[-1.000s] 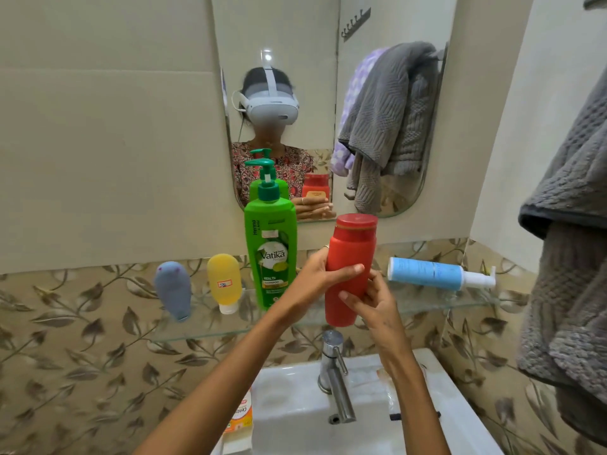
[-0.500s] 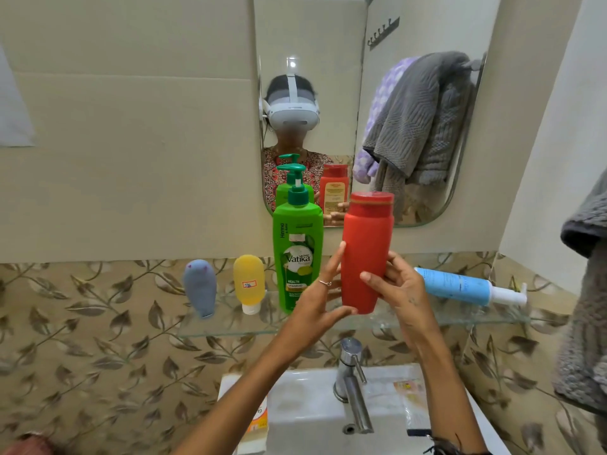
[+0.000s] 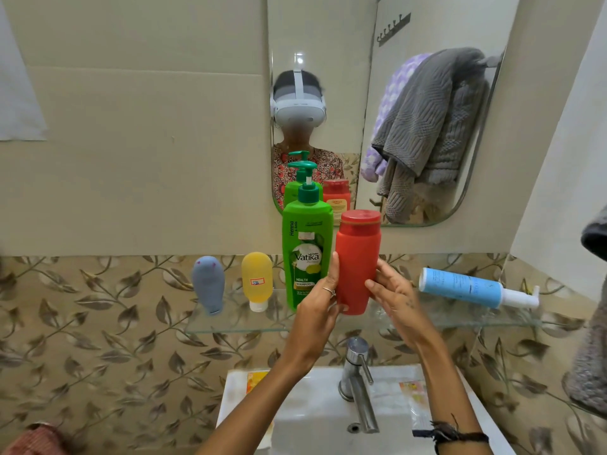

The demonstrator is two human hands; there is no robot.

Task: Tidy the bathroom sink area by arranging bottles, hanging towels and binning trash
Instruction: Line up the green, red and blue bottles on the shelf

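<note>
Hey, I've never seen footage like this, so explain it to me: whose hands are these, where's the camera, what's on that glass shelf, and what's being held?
There is no machine here. A person wears a camera on the head, looking forward and down, so you see their own two hands; the mirror reflects them. The left hand and right hand touch the sides of an upright red plastic bottle on the glass shelf. Whether the grip is firm, I cannot tell. Also on the shelf: a grey-blue squeeze tube, a yellow squeeze tube, a tall green pump shampoo bottle, and a blue pump bottle lying on its side. Below are a chrome tap and white sink.
</note>
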